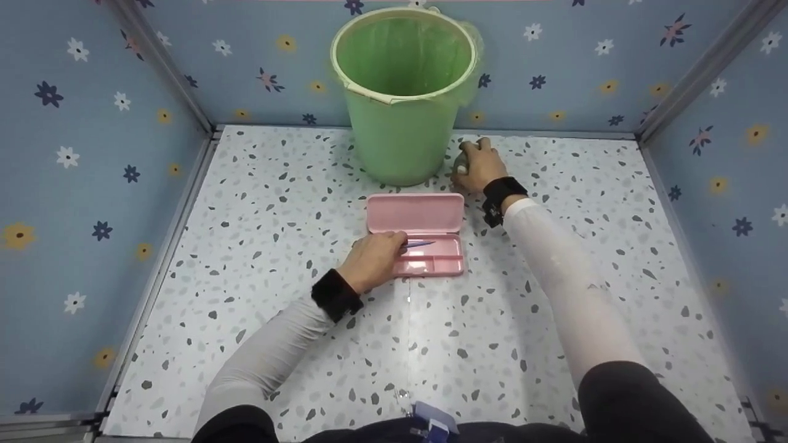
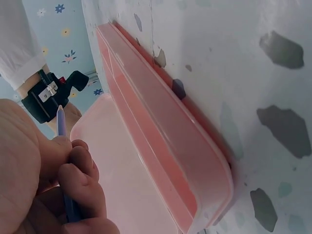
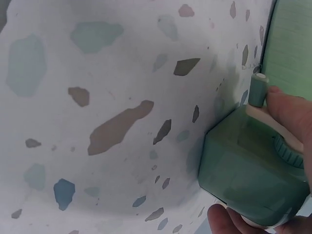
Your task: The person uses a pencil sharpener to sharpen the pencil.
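Observation:
My left hand [image 1: 375, 258] pinches a blue-purple pencil [image 1: 421, 244] between thumb and fingers, over the left part of an open pink pencil case [image 1: 454, 247]. In the left wrist view the pencil's pointed tip [image 2: 60, 111] sticks up past the thumb. The case lies with its lid [image 1: 414, 213] folded back, away from me. Beyond it on the right, my right hand [image 1: 483, 167] grips a green crank pencil sharpener [image 3: 248, 165]. In the right wrist view its crank knob and pale arm are beside the thumb, and fingertips curl around the lower side.
Just behind the case stands a tall green bin [image 1: 403, 132] with a liner over its rim, close to the sharpener. Flower-patterned walls [image 1: 203, 67] enclose the speckled tabletop [image 1: 258, 203] at the back and on both sides.

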Demonstrator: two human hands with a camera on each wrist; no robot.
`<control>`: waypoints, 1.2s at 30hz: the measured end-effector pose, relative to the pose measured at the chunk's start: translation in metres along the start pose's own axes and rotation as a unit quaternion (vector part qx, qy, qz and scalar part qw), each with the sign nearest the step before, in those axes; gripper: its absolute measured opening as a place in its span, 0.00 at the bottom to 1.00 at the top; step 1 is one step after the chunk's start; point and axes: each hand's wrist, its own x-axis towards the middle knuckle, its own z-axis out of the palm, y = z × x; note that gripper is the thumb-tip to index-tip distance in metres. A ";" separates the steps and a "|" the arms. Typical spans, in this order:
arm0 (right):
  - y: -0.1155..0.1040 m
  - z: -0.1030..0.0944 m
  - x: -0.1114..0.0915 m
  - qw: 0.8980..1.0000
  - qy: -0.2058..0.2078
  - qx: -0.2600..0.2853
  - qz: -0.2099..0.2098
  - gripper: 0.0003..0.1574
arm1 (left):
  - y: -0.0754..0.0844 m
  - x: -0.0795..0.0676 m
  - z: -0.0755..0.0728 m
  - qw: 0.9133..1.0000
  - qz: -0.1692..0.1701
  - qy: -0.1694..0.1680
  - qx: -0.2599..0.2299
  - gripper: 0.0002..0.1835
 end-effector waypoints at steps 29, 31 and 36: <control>0.002 -0.007 -0.002 1.000 -0.013 0.009 0.008 0.46 | 0.008 0.005 0.002 1.000 0.023 0.004 -0.004 0.12; 0.003 -0.009 -0.004 1.000 -0.001 0.015 -0.004 0.45 | 0.007 0.006 0.002 1.000 0.029 0.009 -0.007 0.11; 0.003 -0.018 -0.009 0.999 0.016 0.028 -0.024 0.45 | 0.008 0.007 0.003 1.000 0.029 0.005 -0.010 0.11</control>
